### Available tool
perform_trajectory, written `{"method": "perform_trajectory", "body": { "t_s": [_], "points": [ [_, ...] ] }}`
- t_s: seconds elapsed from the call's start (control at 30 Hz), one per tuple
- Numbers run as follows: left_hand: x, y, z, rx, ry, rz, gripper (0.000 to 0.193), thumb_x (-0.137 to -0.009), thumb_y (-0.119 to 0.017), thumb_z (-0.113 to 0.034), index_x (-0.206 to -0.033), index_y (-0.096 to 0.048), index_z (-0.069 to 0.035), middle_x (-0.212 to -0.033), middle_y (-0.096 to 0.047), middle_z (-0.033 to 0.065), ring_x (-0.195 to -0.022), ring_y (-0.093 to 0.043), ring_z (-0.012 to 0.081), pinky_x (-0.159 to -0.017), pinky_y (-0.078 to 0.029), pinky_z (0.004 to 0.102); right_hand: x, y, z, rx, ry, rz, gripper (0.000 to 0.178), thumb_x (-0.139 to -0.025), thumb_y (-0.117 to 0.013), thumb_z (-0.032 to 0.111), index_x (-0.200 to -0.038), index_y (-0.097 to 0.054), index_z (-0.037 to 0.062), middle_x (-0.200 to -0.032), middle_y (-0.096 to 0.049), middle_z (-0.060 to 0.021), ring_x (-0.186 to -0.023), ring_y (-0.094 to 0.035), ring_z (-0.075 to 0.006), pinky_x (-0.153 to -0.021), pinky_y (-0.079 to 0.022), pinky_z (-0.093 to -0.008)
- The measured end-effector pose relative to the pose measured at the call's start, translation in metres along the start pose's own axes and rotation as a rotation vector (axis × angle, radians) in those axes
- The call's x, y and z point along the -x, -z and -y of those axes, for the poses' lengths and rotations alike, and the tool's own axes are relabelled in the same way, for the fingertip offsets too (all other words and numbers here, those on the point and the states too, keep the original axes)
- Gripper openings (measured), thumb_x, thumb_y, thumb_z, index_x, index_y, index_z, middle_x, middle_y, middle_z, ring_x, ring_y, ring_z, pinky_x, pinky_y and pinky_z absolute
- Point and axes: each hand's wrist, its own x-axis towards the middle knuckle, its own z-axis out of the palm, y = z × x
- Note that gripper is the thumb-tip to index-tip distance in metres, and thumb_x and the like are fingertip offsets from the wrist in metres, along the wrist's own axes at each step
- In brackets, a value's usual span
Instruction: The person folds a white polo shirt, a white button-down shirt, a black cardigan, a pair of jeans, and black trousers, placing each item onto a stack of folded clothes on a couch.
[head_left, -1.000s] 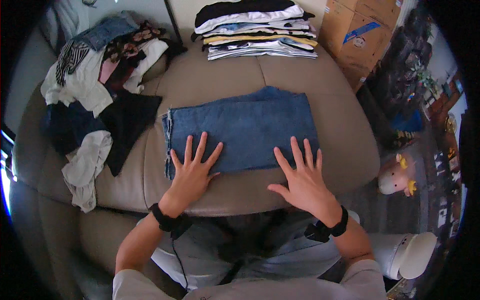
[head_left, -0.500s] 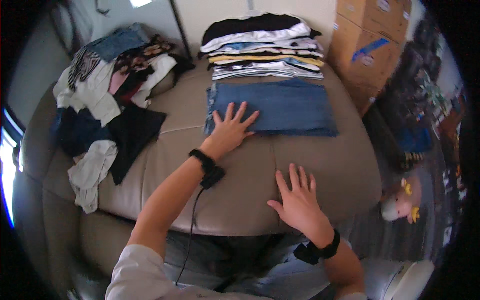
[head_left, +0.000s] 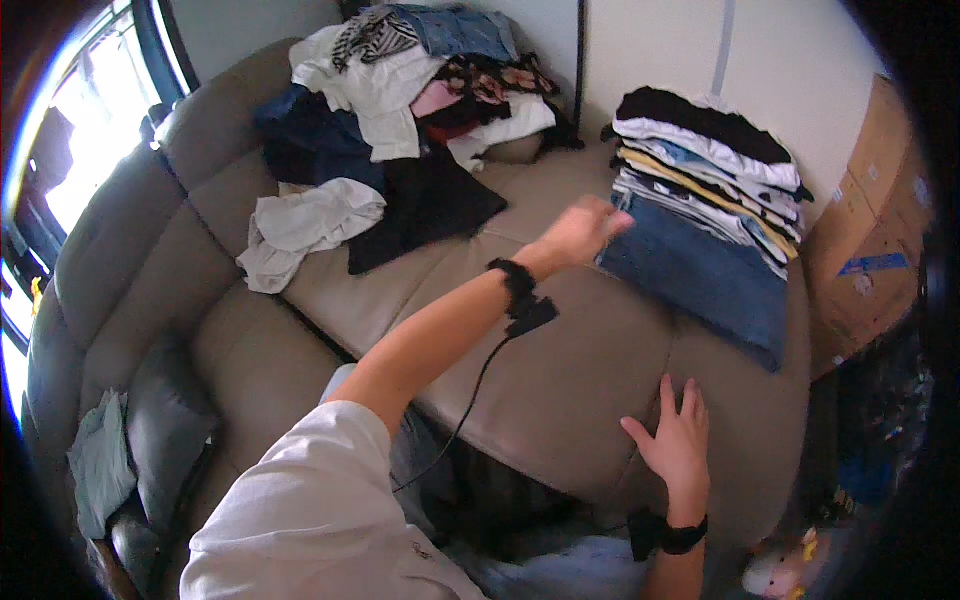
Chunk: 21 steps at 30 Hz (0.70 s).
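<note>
My left hand (head_left: 585, 232) is raised at the left end of a folded pair of blue jeans (head_left: 700, 275), its fingers loosely bent and partly blurred. I see nothing held in it, and whether it touches the denim I cannot tell. My right hand (head_left: 680, 440) rests open on the brown leather seat (head_left: 560, 400), fingers and thumb spread, just in front of the jeans. Behind the jeans stands a neat stack of folded clothes (head_left: 705, 165), black on top, then white, blue and yellow layers.
A loose heap of clothes lies far left: a denim piece (head_left: 455, 32), a white garment (head_left: 390, 90), a black garment (head_left: 425, 205) and a crumpled whitish one (head_left: 310, 230). Cardboard boxes (head_left: 865, 240) stand at right. A dark cushion (head_left: 170, 430) leans at lower left. A plush toy (head_left: 780, 570) sits lower right.
My view has swung left. My left hand, spread flat on the jeans before, has come up to their left end with its fingers bent. My right hand still lies on the seat.
</note>
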Motion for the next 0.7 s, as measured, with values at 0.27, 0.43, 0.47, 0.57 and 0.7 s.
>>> {"method": "perform_trajectory", "body": {
  "t_s": [0.27, 0.43, 0.47, 0.57, 0.7],
  "points": [
    [0.128, 0.146, 0.181, -0.909, 0.571, -0.024, 0.066, -0.084, -0.068, -0.039, -0.134, -0.047, 0.0, -0.134, -0.048, 0.02, -0.125, -0.043, 0.0454, -0.095, -0.037, 0.0635, -0.024, 0.003, 0.042, 0.092, -0.086, 0.007, 0.082, -0.09, -0.055, 0.057, -0.142, -0.038, -0.0035, -0.143, -0.034, -0.0367, -0.132, -0.035, -0.0525, -0.11, -0.031, -0.054],
    [0.126, 0.153, 0.164, -1.021, 0.401, 0.001, 0.017, -0.087, -0.061, -0.017, -0.091, -0.067, -0.002, -0.094, -0.069, 0.0129, -0.091, -0.068, 0.0318, -0.072, -0.056, 0.0458, -0.042, 0.004, 0.054, 0.163, -0.142, 0.04, 0.078, -0.094, -0.051, 0.055, -0.14, -0.038, -0.0073, -0.139, -0.038, -0.0367, -0.127, -0.041, -0.0538, -0.104, -0.038, -0.055],
    [0.127, 0.153, 0.164, -1.025, 0.409, -0.005, 0.017, -0.087, -0.061, -0.017, -0.091, -0.067, -0.002, -0.094, -0.069, 0.0129, -0.091, -0.068, 0.0318, -0.072, -0.056, 0.0458, -0.044, 0.004, 0.057, 0.164, -0.132, 0.039, 0.078, -0.094, -0.051, 0.055, -0.14, -0.038, -0.0073, -0.139, -0.038, -0.0367, -0.127, -0.041, -0.0538, -0.104, -0.038, -0.055],
    [0.119, 0.141, 0.125, -1.052, 0.26, 0.113, 0.007, -0.084, -0.061, -0.01, -0.08, -0.066, -0.006, -0.084, -0.067, 0.0097, -0.077, -0.068, 0.0254, -0.063, -0.055, 0.0343, -0.052, -0.005, 0.063, 0.211, -0.159, 0.04, 0.079, -0.094, -0.051, 0.055, -0.139, -0.038, -0.0078, -0.137, -0.04, -0.0366, -0.127, -0.04, -0.0547, -0.102, -0.04, -0.0564],
    [0.129, 0.111, 0.05, -0.997, 0.18, 0.182, 0.008, -0.083, -0.063, -0.01, -0.078, -0.066, -0.004, -0.078, -0.066, 0.0093, -0.069, -0.067, 0.0226, -0.059, -0.053, 0.0323, -0.056, -0.01, 0.058, 0.244, -0.134, -0.004, 0.076, -0.093, -0.053, 0.053, -0.139, -0.039, -0.0062, -0.133, -0.043, -0.0359, -0.123, -0.043, -0.0547, -0.099, -0.041, -0.0577]
  ]
}}
